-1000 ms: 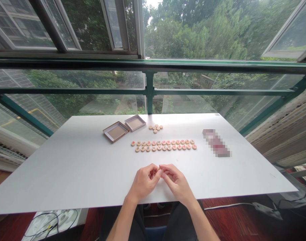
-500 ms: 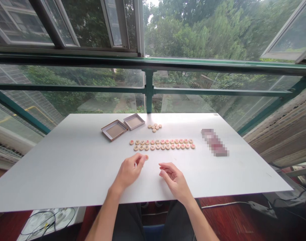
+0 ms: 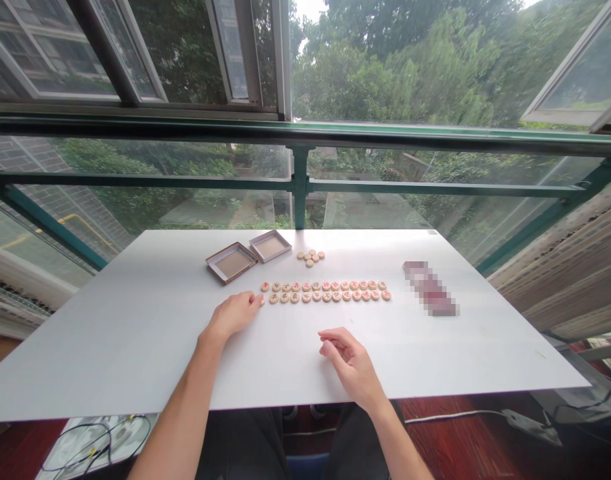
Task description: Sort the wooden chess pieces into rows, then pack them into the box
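Two rows of round wooden chess pieces [image 3: 325,291] lie across the middle of the white table [image 3: 110,333]. My left hand [image 3: 233,313] reaches to the left end of the front row. Its fingertips pinch one wooden chess piece [image 3: 260,300] down on the table there. My right hand [image 3: 349,360] rests near the table's front edge, fingers loosely curled and apart, with nothing in it. A small heap of several more pieces [image 3: 310,256] lies behind the rows.
Two shallow open box halves [image 3: 231,261] [image 3: 270,245] sit behind the rows at the left. A blurred reddish object [image 3: 430,288] lies at the right. A green railing with glass [image 3: 299,187] runs just beyond the table's far edge. Cables lie on the floor below.
My hands were together at the front holding one piece. My left hand has carried it forward and left to the end of the front row. My right hand stayed near the front.
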The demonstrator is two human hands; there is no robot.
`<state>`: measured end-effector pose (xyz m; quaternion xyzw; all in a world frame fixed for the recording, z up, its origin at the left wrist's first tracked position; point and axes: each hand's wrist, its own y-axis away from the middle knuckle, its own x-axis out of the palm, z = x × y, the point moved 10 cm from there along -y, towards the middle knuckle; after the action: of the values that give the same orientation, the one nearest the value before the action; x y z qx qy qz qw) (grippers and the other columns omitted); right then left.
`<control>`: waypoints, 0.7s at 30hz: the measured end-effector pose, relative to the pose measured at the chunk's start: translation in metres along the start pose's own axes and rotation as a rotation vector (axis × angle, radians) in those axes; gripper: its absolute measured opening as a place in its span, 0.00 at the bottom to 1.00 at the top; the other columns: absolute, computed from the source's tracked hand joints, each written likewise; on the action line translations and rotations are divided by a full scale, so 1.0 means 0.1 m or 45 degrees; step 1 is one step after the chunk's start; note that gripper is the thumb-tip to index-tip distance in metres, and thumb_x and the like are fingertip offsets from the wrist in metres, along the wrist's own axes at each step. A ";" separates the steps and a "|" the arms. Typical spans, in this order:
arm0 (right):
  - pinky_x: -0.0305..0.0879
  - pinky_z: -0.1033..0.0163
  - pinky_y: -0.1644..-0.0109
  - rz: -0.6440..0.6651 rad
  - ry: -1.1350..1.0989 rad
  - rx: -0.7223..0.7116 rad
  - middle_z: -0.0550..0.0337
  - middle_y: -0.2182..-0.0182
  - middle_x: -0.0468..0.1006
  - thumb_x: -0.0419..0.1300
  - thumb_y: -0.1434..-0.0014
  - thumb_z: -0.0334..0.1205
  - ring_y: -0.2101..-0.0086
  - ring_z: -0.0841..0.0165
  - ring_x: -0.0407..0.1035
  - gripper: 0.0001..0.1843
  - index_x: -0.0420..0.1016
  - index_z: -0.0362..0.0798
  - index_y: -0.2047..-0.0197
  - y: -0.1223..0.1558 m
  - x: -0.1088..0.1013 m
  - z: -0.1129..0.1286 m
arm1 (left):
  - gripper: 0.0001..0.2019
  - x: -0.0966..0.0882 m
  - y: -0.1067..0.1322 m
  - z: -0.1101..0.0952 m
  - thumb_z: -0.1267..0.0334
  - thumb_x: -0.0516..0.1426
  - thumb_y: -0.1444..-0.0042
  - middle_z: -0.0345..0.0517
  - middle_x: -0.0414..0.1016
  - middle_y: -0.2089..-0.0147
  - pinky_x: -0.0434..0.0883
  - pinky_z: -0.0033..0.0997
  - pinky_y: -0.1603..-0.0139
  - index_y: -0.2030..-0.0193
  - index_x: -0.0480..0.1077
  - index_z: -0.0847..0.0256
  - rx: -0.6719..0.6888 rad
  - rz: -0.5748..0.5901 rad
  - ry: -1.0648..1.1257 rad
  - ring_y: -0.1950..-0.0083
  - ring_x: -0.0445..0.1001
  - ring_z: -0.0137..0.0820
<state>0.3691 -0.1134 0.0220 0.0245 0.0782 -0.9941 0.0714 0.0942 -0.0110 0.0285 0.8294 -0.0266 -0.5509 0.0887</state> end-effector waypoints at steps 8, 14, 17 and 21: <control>0.73 0.58 0.53 -0.002 0.000 -0.003 0.55 0.57 0.76 0.58 0.33 0.46 0.62 0.64 0.76 0.12 0.77 0.52 0.52 0.00 0.00 0.00 | 0.20 -0.02 -0.01 -0.02 0.46 0.47 0.37 0.50 0.79 0.67 0.63 0.34 0.65 0.74 0.66 0.56 -0.040 -0.050 -0.063 0.64 0.75 0.42; 0.73 0.59 0.53 0.009 -0.001 0.014 0.56 0.58 0.77 0.58 0.33 0.46 0.61 0.65 0.76 0.12 0.77 0.52 0.52 0.01 0.00 0.02 | 0.23 -0.03 0.18 -0.04 0.46 0.40 0.34 0.50 0.78 0.67 0.62 0.33 0.67 0.71 0.65 0.55 -0.066 -0.093 -0.047 0.66 0.74 0.42; 0.73 0.59 0.53 0.003 -0.016 0.016 0.56 0.58 0.77 0.58 0.33 0.47 0.62 0.65 0.76 0.12 0.78 0.51 0.53 0.00 0.01 0.02 | 0.23 0.06 0.41 -0.18 0.45 0.40 0.33 0.43 0.74 0.71 0.59 0.30 0.70 0.71 0.63 0.55 -0.021 -0.176 0.060 0.70 0.70 0.37; 0.73 0.59 0.55 0.001 -0.057 0.057 0.56 0.62 0.78 0.59 0.35 0.49 0.64 0.65 0.76 0.13 0.78 0.50 0.54 -0.01 0.00 -0.01 | 0.22 0.29 0.74 -0.60 0.46 0.44 0.32 0.36 0.63 0.77 0.59 0.26 0.70 0.73 0.60 0.56 0.298 -0.224 0.457 0.74 0.63 0.29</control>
<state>0.3693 -0.1121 0.0213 0.0039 0.0544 -0.9958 0.0729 0.1649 -0.0806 0.0380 0.9179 -0.0019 -0.3932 -0.0533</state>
